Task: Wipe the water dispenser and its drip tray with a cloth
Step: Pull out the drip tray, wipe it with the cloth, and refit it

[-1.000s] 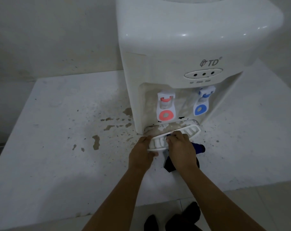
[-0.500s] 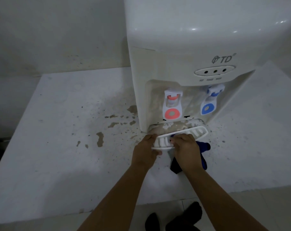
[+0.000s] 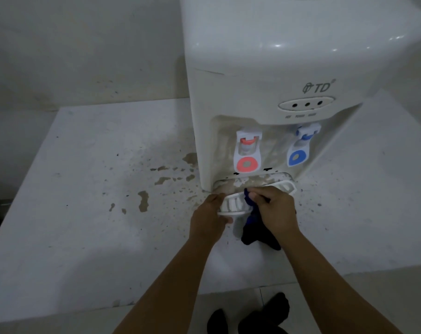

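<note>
While the left hand (image 3: pixel 210 219) clasps the left end of the tray (image 3: pixel 233 205), tilted at the foot of the dispenser (image 3: pixel 264 75), the right hand (image 3: pixel 275 210) is clenched on a dark blue cloth (image 3: pixel 251 227). The cloth's top is pressed onto the tray's grille just beside the right fingertips (image 3: pixel 252 195); the rest hangs below that grip onto the stained worktop (image 3: pixel 84 189). Red (image 3: pixel 247 155) and blue (image 3: pixel 299 150) taps sit above both hands.
</note>
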